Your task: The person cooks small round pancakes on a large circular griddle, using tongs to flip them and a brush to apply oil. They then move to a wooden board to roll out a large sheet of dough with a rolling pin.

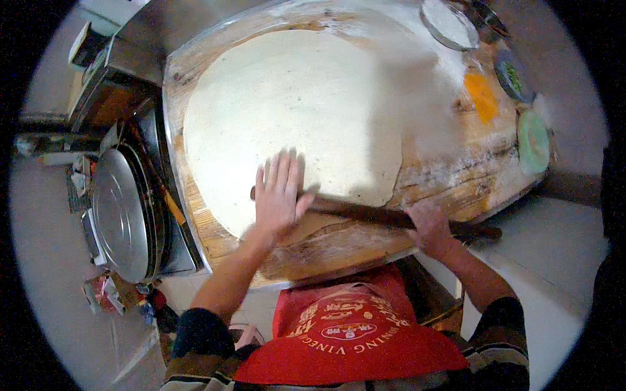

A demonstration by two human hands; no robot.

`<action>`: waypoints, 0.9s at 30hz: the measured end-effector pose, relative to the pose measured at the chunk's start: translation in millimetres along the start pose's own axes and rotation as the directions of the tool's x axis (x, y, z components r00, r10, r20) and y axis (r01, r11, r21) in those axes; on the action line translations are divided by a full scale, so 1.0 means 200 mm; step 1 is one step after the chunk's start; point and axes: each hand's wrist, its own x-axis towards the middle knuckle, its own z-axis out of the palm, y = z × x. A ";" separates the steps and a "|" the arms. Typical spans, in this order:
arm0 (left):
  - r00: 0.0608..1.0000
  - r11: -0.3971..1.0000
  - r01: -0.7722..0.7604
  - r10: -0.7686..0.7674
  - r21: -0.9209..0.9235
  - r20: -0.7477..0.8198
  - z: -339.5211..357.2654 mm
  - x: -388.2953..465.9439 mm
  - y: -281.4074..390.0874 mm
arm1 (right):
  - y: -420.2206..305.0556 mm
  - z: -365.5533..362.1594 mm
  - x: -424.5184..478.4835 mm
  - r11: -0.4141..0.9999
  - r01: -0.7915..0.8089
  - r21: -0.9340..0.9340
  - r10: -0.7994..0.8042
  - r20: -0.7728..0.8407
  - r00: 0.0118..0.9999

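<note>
A large, thin, roundish sheet of dough [293, 112] lies on the floured wooden board [313, 254]. Across its near edge runs a long dark wooden rolling pin [359, 210], slanting down to the right, its right end past the dough. My left hand [279, 190] rests flat over the pin near its left end, fingers extended forward over the dough, palm down. My right hand [429, 225] is closed around the pin right of the dough's near edge. The underside of both hands is hidden.
Along the board's right side are a metal bowl of white powder [447, 24], an orange patch [480, 97], a dish with green bits [509, 76] and a pale green round item [533, 141]. Large round metal pans [122, 210] stand left of the board.
</note>
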 end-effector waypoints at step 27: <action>0.954 0.947 -0.300 0.295 -0.116 -0.064 0.05 0.17 0.30 | -0.25 0.07 -0.46 0.877 -0.451 0.165 0.427 0.161 0.890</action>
